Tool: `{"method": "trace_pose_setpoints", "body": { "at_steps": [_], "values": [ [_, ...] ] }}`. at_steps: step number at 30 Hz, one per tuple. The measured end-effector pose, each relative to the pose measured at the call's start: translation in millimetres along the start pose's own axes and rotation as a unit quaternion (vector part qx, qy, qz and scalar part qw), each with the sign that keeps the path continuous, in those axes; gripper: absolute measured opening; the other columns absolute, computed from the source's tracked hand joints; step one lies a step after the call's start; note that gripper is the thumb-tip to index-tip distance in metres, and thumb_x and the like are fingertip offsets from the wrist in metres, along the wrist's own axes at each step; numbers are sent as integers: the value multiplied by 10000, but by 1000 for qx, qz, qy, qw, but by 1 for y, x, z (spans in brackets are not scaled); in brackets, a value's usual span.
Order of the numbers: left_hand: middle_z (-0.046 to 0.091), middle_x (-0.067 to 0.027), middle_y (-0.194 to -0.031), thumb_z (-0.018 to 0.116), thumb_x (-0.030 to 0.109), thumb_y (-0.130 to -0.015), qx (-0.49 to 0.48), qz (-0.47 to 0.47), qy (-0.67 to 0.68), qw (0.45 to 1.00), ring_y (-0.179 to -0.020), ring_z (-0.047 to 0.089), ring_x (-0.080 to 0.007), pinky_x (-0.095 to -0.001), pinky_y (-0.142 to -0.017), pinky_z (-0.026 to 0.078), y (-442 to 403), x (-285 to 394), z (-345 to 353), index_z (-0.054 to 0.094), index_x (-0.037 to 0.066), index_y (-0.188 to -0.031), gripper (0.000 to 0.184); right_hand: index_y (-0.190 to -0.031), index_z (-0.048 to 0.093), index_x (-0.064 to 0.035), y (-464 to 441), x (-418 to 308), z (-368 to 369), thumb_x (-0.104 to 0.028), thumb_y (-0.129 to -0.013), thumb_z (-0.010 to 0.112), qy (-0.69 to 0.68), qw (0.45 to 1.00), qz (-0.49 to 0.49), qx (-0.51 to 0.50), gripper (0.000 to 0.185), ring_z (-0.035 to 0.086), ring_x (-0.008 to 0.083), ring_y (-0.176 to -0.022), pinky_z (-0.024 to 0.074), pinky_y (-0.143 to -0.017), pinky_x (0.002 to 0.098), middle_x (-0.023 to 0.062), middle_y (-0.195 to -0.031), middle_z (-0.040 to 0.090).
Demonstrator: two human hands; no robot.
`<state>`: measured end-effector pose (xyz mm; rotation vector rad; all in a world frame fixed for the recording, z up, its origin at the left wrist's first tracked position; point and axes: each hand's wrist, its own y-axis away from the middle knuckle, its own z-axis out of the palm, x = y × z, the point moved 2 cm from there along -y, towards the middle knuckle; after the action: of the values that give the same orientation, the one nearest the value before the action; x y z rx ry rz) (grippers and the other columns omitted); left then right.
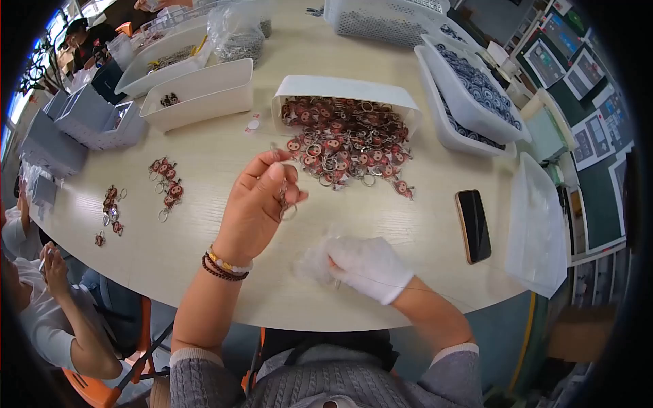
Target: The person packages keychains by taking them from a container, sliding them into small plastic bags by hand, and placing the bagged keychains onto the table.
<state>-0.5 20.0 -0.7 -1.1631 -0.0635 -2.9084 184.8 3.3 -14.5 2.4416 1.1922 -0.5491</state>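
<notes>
Your left hand (pixel 255 200) is pinching a dangling keyring (pixel 283 202); your gloved right hand (pixel 373 268) is gripping clear plastic (pixel 314 262). A slackening pinch would be risking a dropped keyring.

Text, labels, numbers — none legible.

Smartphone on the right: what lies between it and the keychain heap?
Nothing: the head view shows just a bare stretch of tabletop between the smartphone and the keychain heap.
</notes>
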Motion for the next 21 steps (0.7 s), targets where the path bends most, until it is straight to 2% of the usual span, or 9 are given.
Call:
{"method": "trace_pose_setpoints", "body": {
  "at_steps": [2, 5, 6, 8, 9, 11, 12, 14, 21],
  "values": [
    [568, -70, -833, 454, 162, -958, -76, -33, -64, 995, -516, 453, -71, -261, -578, 464, 6, -3, 4, 418, 73, -1143, 208, -986, 532, -86, -2, -5, 8, -225, -808, 552, 93, 992, 80, -6, 227, 610, 298, -786, 498, -702, 382, 99, -852, 604],
    [562, -69, -799, 420, 161, -971, -118, -49, -140, 982, -490, 402, -61, -234, -531, 426, 12, -19, 13, 424, 72, -1113, 168, -1006, 520, -61, 16, 8, -12, -168, -811, 540, 7, 997, 64, 45, 223, 609, 270, -748, 500, -679, 344, 115, -847, 592],
    [538, -48, -748, 386, 138, -975, -99, -31, -172, 980, -470, 330, -46, -222, -530, 400, 15, -21, 20, 452, 70, -1125, 177, -1006, 520, -61, 18, 14, -18, -168, -811, 540, 8, 997, 64, 49, 223, 609, 270, -748, 500, -679, 344, 115, -847, 592],
    [550, -53, -812, 370, 127, -978, -117, -19, -268, 956, -572, 397, -55, -205, -578, 398, 20, -25, 23, 374, 32, -1263, 300, -1020, 508, -48, 24, 21, -40, -78, -864, 495, -87, 959, -34, 267, 160, 630, 210, -684, 511, -620, 305, 134, -823, 612],
    [555, -49, -842, 371, 129, -980, -131, -16, -306, 943, -613, 422, -62, -202, -604, 404, 23, -27, 27, 330, 17, -1308, 349, -1020, 508, -48, 24, 17, -45, -78, -864, 495, -86, 959, -31, 267, 160, 630, 210, -684, 511, -620, 305, 134, -823, 612],
    [563, -61, -884, 359, 99, -975, -154, -14, -333, 930, -652, 443, -80, -213, -646, 418, 29, -35, 31, 278, 16, -1352, 395, -1047, 505, -30, 25, 15, -50, -38, -881, 498, -439, 838, 120, 300, 166, 611, 126, -741, 494, -687, 254, 94, -862, 621],
    [571, -71, -892, 365, 81, -970, -140, 20, -365, 920, -658, 466, -87, -219, -646, 426, 32, -40, 33, 296, 8, -1327, 371, -1047, 505, -30, 25, 16, -49, -38, -881, 498, -441, 835, 125, 304, 166, 611, 126, -741, 494, -687, 254, 94, -862, 621],
    [580, -80, -900, 370, 64, -964, -130, 52, -398, 907, -664, 488, -94, -224, -647, 434, 36, -46, 33, 314, 0, -1302, 348, -985, 515, -29, 25, 17, -46, -50, -884, 546, -600, 738, 86, 297, 107, 578, 78, -811, 469, -733, 220, 53, -899, 622],
    [598, -115, -883, 399, 23, -944, -134, 146, -475, 858, -686, 580, -139, -256, -637, 476, 40, -51, 34, 381, -16, -1159, 219, -844, 495, -74, 14, 14, -33, -81, -855, 622, -657, 694, 81, 283, 128, 566, 84, -831, 443, -745, 216, 32, -885, 604]
  ]
}}
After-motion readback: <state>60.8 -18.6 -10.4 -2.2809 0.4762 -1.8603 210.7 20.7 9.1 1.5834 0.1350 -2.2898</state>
